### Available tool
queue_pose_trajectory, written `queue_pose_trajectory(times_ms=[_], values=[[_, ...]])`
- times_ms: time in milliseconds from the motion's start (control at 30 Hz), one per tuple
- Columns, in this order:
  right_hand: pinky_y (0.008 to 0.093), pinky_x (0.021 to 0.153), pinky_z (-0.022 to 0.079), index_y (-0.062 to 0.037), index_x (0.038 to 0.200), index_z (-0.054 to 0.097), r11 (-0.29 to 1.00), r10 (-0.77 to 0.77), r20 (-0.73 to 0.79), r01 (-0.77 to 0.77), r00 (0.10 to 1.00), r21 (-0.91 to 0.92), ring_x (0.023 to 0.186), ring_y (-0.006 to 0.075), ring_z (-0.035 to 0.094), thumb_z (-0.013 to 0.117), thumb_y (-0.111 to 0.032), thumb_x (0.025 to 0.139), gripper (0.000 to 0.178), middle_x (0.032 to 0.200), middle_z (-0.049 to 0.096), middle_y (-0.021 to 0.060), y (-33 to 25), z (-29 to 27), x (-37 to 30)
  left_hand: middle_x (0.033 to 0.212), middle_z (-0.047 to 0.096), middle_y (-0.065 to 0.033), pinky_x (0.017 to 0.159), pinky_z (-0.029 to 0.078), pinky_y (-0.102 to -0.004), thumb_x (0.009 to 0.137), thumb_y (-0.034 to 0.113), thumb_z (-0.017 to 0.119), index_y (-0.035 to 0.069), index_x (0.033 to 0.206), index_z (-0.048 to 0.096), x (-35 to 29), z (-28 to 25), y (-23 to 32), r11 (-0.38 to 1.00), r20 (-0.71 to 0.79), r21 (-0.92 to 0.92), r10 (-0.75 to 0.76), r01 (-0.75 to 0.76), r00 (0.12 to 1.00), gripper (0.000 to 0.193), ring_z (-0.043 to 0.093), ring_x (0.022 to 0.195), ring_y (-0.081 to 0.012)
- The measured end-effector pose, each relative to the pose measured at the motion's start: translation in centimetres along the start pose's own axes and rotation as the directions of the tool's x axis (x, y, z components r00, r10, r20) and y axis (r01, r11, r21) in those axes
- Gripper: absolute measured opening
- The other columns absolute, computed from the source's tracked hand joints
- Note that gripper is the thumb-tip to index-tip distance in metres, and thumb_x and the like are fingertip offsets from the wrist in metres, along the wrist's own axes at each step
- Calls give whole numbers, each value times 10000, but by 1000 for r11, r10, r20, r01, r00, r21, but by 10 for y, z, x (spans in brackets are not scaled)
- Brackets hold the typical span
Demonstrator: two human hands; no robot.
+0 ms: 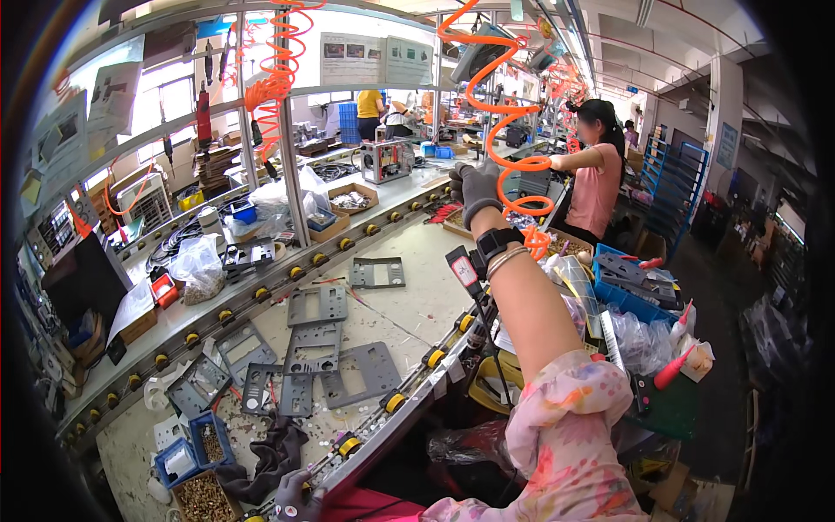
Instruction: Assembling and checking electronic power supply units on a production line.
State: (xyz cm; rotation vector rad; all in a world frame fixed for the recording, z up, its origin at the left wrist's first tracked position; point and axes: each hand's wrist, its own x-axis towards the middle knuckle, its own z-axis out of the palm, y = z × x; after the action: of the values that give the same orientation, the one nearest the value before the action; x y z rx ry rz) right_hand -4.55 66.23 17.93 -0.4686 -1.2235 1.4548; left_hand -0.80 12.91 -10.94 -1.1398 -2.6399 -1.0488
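My right hand (480, 187), in a dark grey glove, is stretched far forward above the right side of the bench. Its fingers are apart, with nothing visible in them, and an orange coiled air hose (497, 130) hangs just beside it. At the bottom of the view my gloved left hand (297, 498) rests at the near bench edge, partly cut off, its grip unclear. Close to it lie a dark crumpled cloth (277, 457) and a box of small brass-coloured parts (204, 499). Several grey metal plates with cutouts (361, 376) lie on the bench.
Roller rails (393, 402) run along both bench edges. Blue bins (211, 438) stand at the near left. On the right are a blue crate of dark parts (635, 283) and red-tipped bottles (671, 370). Across the bench, a co-worker in pink (593, 187) stands.
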Motion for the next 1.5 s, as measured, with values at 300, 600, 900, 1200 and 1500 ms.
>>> queue_pose_trajectory(times_ms=[300, 600, 900, 1200, 1500], values=[[248, 406, 442, -42, 1424, 147, 1000, -13, -8, 13, 1000, 6, 517, 125, 566, 568, -44, 847, 714, 758, 628, 91, -12, 0, -9, 1076, 598, -141, 734, 514, -347, 813, 208, 674, 67, 1096, 581, 0, 3, -2, 999, 18, -37, -33, 34, 999, 330, 615, 869, -268], [246, 406, 453, -52, 976, 403, 999, 4, 20, -4, 1000, -47, 538, 128, 589, 555, -63, 870, 185, 766, 634, 98, -13, -3, -12, 1047, 610, -160, 778, 510, -373, 738, 161, 696, 45, 1029, 590, 0, -1, 4, 997, -48, -78, 17, -21, 999, 330, 611, 921, -314], [236, 521, 498, -54, 1195, 557, 982, 152, 682, -186, 715, -23, 599, 93, 583, 621, -97, 866, 338, 778, 644, 37, 73, -25, -135, 1028, 596, -170, 765, 508, -369, 699, 130, 714, 19, 993, 587, -2, 8, -10, 989, -88, -125, 65, -76, 994, 339, 601, 912, -321], [304, 932, 444, -6, 1151, 608, 799, 579, 700, -119, 419, -589, 1033, 160, 589, 633, -142, 833, 347, 1079, 652, 88, 78, -190, -318, 1023, 603, -177, 747, 518, -356, 746, 104, 680, 2, 960, 600, 1, 13, -5, 989, -54, -122, 74, -80, 996, 250, 616, 892, -317], [270, 755, 505, -45, 1000, 667, 728, 65, 82, 9, 994, -685, 831, 123, 609, 613, -13, 813, 197, 916, 662, 13, 15, -382, -249, 1023, 613, -179, 761, 530, -350, 745, 55, 642, -13, 949, 600, -1, 12, 1, 994, -59, -91, 62, -67, 996, 219, 624, 897, -309]])
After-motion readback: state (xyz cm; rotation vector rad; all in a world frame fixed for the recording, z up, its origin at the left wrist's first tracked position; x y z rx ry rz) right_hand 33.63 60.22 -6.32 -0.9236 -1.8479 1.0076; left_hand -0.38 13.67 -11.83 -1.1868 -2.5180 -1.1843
